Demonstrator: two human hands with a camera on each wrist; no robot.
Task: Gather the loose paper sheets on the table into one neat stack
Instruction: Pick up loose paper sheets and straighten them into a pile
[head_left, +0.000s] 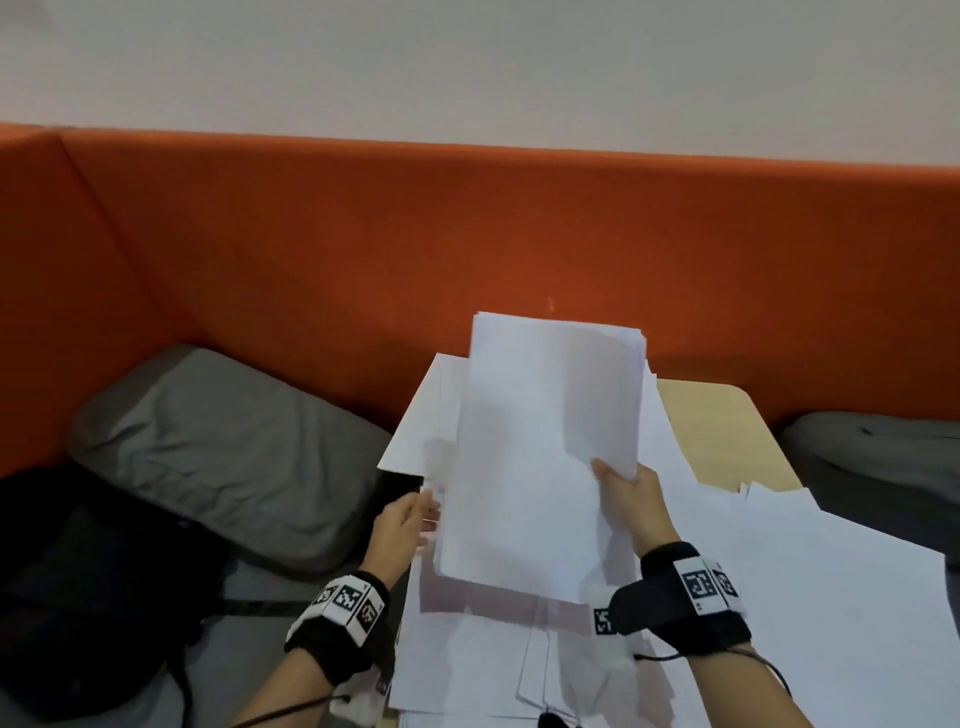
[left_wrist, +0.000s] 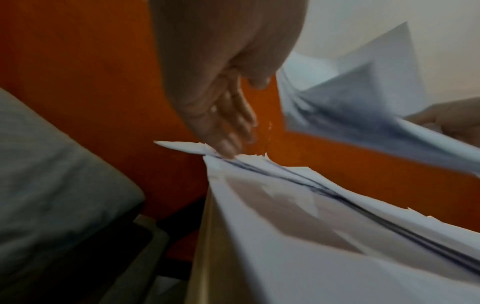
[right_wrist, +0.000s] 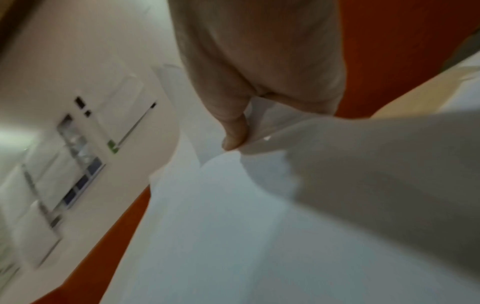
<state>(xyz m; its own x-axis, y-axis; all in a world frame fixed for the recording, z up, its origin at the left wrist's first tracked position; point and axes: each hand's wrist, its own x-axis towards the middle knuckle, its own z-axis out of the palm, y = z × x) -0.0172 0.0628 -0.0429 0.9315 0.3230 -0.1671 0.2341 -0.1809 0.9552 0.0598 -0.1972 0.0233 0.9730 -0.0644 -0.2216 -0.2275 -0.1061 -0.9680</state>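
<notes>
At the far left a black bag (head_left: 78, 587) and a grey cushion (head_left: 228, 447) lie on the seat beside the table (head_left: 727, 431). Next comes the left hand (head_left: 402, 525), with its fingers (left_wrist: 228, 131) nearly straight and holding nothing; the fingertips touch the left edge of the loose sheets (head_left: 519, 660) that cover most of the table. In the middle a lifted bundle of sheets (head_left: 545, 457) is raised above the table and tilted up. The right hand (head_left: 631, 499) pinches the right edge of this bundle, with the thumb on the near face and the fingers hidden behind. I judge that the gathering is only partly done, because many sheets are lying fanned out to the right. The next move probably calls for sliding the flat sheets together and joining them with the bundle, then squaring the edges. Only the far right corner of the pale wooden table shows. Behind it runs an orange padded wall (head_left: 467, 234), with a pale wall above.
</notes>
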